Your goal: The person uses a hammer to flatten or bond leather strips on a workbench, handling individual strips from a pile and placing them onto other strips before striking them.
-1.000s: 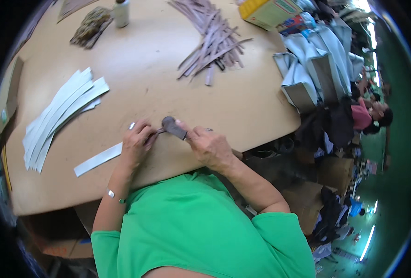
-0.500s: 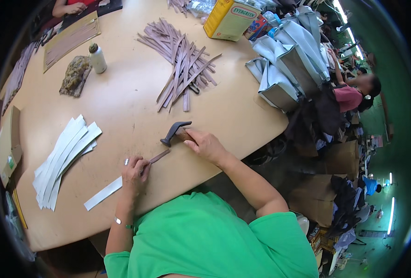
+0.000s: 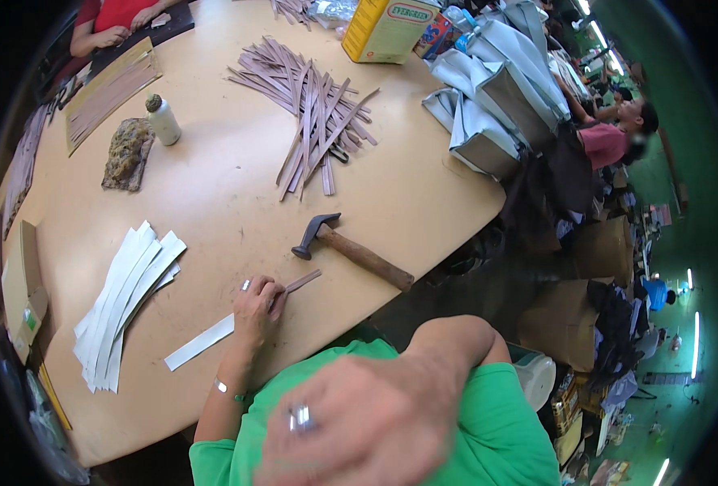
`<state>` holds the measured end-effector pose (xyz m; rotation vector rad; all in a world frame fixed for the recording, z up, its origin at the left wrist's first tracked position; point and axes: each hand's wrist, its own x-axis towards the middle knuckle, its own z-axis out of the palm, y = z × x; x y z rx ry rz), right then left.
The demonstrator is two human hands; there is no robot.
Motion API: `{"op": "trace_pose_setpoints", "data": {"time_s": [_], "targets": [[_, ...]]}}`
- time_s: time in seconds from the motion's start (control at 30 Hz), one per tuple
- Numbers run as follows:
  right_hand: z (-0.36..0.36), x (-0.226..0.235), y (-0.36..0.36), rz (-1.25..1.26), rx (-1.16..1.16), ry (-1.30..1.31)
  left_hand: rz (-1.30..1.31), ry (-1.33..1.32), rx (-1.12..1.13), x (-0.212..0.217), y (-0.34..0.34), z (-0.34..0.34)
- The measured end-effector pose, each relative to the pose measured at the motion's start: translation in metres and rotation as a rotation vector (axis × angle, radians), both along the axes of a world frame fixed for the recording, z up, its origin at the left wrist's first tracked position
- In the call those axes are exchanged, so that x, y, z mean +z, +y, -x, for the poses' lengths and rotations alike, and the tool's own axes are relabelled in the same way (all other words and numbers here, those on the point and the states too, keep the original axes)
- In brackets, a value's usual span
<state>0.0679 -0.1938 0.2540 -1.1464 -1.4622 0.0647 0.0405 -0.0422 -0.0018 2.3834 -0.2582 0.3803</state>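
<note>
My left hand point(image 3: 259, 309) is closed near the table's front edge, its fingers pinching a narrow brown strip point(image 3: 304, 280) whose free end points to the right. From under that wrist a white strip point(image 3: 201, 343) runs out to the lower left; whether it joins the brown one is hidden by the hand. A hammer point(image 3: 367, 257) with a dark head and wooden handle lies on the table, just beyond the brown strip. My right hand point(image 3: 367, 421) is raised in front of my green shirt, large and blurred, away from the hammer; its fingers are too smeared to read.
White strips point(image 3: 128, 308) lie fanned at the left. Farther off are a heap of brown strips point(image 3: 314, 121), a white bottle point(image 3: 163, 121), a crusted block point(image 3: 128, 154) and a yellow can point(image 3: 387, 32). Grey bags point(image 3: 504, 97) crowd the right edge. Across the table a person's hands point(image 3: 128, 28) show.
My right hand has let go of the hammer, now lying on the table, and come up toward my body. My left hand still pinches the brown strip. The view has shifted slightly.
</note>
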Motion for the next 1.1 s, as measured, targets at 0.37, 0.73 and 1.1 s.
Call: {"op": "trace_pose_setpoints", "data": {"time_s": [0.37,0.73,1.1], "targets": [[-0.008,0.036,-0.078,-0.123,-0.495,-0.472,-0.069,0.063,0.082,0.011,0.003,-0.002],[-0.065,0.021,-0.169,-0.319,-0.695,-0.435,0.016,0.200,0.227,0.016,-0.030,-0.018],[-0.232,0.008,-0.260,0.600,-1.294,-0.695,0.090,0.417,0.297,0.036,-0.042,-0.026]]}}
